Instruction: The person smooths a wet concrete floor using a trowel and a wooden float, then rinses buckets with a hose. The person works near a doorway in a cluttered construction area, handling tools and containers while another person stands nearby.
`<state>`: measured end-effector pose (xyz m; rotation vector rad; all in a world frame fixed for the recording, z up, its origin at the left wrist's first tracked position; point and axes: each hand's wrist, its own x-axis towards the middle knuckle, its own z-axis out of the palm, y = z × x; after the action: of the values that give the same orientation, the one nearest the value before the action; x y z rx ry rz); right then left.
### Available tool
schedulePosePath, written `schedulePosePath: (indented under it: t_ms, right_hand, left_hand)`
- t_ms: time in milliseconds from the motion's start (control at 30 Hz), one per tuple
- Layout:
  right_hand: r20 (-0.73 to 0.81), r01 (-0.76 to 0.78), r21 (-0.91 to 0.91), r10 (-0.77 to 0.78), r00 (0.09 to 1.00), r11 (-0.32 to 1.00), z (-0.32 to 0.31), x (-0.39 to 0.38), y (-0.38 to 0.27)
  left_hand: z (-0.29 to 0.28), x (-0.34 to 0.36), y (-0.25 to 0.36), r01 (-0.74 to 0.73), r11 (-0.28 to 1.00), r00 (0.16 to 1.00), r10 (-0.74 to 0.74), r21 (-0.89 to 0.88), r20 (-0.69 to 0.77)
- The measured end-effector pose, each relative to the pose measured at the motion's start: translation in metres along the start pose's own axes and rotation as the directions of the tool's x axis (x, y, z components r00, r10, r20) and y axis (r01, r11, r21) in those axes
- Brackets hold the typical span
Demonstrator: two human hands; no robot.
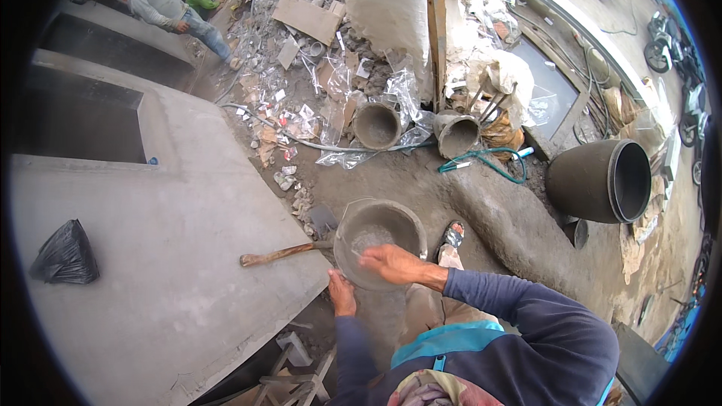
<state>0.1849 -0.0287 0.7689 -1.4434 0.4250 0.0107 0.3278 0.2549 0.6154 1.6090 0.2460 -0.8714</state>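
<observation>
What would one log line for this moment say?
left hand: grips rim of round grey metal pan | right hand: reaching inside pan, on grey wet mortar | nearby: wooden-handled tool on concrete slab

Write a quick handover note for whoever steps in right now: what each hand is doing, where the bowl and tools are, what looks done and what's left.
Left hand: grips the near rim of the grey bowl, holding it up.
Right hand: reaches over the rim into the bowl, fingers closed on something too small to make out.
Bowl: held beside the concrete slab; a little grey mix lies at its bottom.
Wooden-handled tool: lies on the slab edge, untouched.
Two small buckets and a large black pot lie farther off on the ground.
Done: bowl nearly empty. Left: clearing the remaining mix.
</observation>
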Motion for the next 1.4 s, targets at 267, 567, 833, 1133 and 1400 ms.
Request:
schedulePosePath:
  t_ms: [267, 567, 833, 1133, 1400]
  right_hand:
    - [0.227, 0.052, -0.377, 0.038, 0.973, 0.925, -0.036, -0.054, -0.03]
    - [0.041, 0.182, -0.472, -0.185, 0.982, 0.863, -0.069, -0.089, -0.01]
    - [-0.204, -0.168, -0.117, 0.142, 0.969, 0.979, -0.14, -0.143, -0.023]
    - [-0.503, -0.377, -0.414, 0.137, 0.853, 0.828, -0.144, -0.083, 0.134]
    - [-0.487, -0.383, -0.606, 0.055, 0.871, 0.698, -0.167, 0.058, 0.279]
  left_hand:
    - [0.069, -0.005, 0.051, -0.035, 0.989, 0.903, 0.094, -0.146, 0.42]
    - [0.118, 0.052, 0.012, 0.028, 0.994, 0.933, 0.012, -0.108, 0.358]
    - [0.078, 0.098, -0.011, -0.018, 0.985, 0.96, 0.064, -0.171, 0.272]
    - [0.075, 0.152, 0.002, -0.15, 0.941, 0.985, 0.118, -0.304, -0.123]
    - [0.106, 0.137, 0.007, -0.216, 0.929, 0.96, 0.146, -0.301, -0.238]
